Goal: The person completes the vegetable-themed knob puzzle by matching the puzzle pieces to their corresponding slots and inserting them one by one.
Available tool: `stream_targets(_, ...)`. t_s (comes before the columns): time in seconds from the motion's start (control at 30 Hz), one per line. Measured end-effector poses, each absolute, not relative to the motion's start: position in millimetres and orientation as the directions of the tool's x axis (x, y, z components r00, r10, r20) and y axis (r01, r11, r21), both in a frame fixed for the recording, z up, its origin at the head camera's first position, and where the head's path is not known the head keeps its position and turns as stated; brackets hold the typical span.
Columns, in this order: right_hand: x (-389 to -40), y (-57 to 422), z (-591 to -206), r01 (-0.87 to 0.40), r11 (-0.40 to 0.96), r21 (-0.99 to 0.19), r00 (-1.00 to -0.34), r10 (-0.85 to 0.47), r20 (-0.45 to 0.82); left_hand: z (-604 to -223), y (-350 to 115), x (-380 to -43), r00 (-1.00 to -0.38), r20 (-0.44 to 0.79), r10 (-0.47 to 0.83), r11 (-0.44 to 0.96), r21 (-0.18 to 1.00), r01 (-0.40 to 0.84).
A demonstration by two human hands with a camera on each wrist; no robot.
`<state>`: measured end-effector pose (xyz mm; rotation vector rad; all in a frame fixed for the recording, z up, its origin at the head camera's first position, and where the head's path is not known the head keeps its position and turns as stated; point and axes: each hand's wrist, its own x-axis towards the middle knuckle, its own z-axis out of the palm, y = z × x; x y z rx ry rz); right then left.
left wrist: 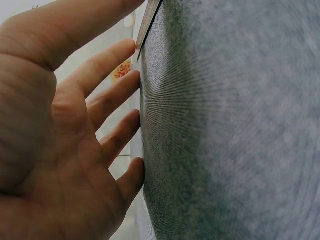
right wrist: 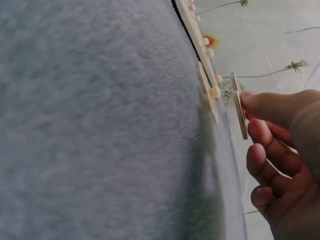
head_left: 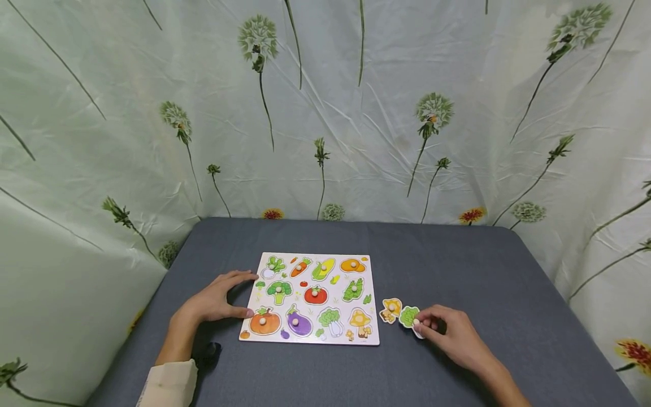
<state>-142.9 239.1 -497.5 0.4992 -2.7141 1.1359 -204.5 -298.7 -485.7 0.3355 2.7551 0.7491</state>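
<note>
A wooden vegetable puzzle board (head_left: 335,306) lies flat on the table. My left hand (head_left: 213,299) is at its left side, thumb and fingertips right at the edge, fingers spread and slightly bent. To the right of the board, my right hand (head_left: 455,334) pinches the pale knob of a leafy green vegetable piece (head_left: 408,316) between thumb and fingers. In the right wrist view this piece (right wrist: 239,110) is raised off the tabletop. A yellow mushroom piece (head_left: 393,307) lies on the table between it and the board. Knobbed pieces fill most board spaces; the printed bok choy (head_left: 330,321) and mushroom (head_left: 360,318) bear no knobs.
A dark grey cloth covers the table (head_left: 432,254). Behind and beside it hangs a pale curtain (head_left: 356,113) printed with dandelions. A small black object (head_left: 207,356) shows beside the left wrist, near the cream sleeve (head_left: 170,381).
</note>
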Motion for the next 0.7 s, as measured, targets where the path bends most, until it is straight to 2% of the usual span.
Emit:
stream_targets(0.33,-152,228,-483,-0.308,0.684,-0.661,-0.951,-0.225,0.21,-486,-299,-205,-0.937,-0.197,0.288,0.841,0.52,0.149)
stream_targets(0.7,-162,207,-478,-0.306,0.675,-0.671,-0.951,-0.249,0.183,-484,-298,-203,-0.938,-0.173,0.301,0.832,0.529,0.169)
